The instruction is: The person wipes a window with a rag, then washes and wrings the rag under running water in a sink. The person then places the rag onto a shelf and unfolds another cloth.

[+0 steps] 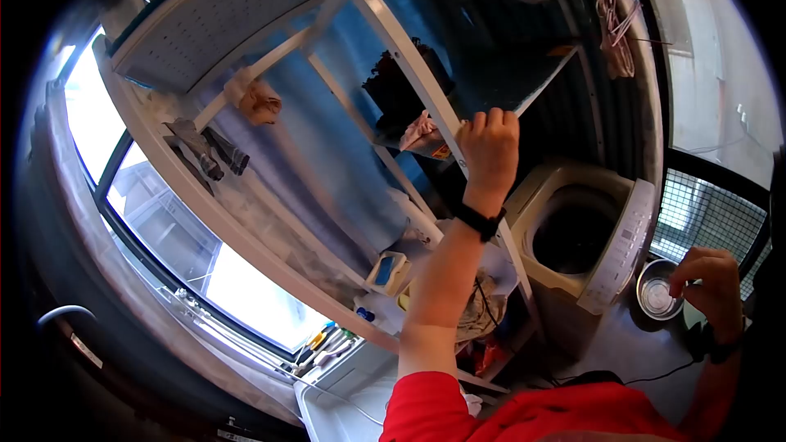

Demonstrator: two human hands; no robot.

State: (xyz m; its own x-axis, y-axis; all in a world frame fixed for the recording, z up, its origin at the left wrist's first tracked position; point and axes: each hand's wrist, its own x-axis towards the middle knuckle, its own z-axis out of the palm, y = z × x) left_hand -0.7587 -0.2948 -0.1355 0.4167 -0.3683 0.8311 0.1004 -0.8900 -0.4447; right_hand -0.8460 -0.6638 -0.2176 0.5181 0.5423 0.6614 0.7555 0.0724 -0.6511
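Observation:
My left hand (491, 150), with a black band at the wrist, reaches up and closes around the white shelf post (409, 74). Just left of it, a crumpled pink cloth (419, 130) lies at the edge of the dark shelf (512, 78). My right hand (709, 282) hangs low on the right with curled fingers. Whether anything is between those fingertips I cannot make out. Behind that hand a round metal basin (657, 290) stands on the floor. Between my hands is an open top-loading washing machine (524, 205), its drum dark.
A window (221, 254) and a grey sink (327, 409) are on the left. Grey socks (205, 150) and a light brown cloth (254, 98) hang from the rack. A black basket (407, 82) sits on the shelf. A cable (663, 374) crosses the floor.

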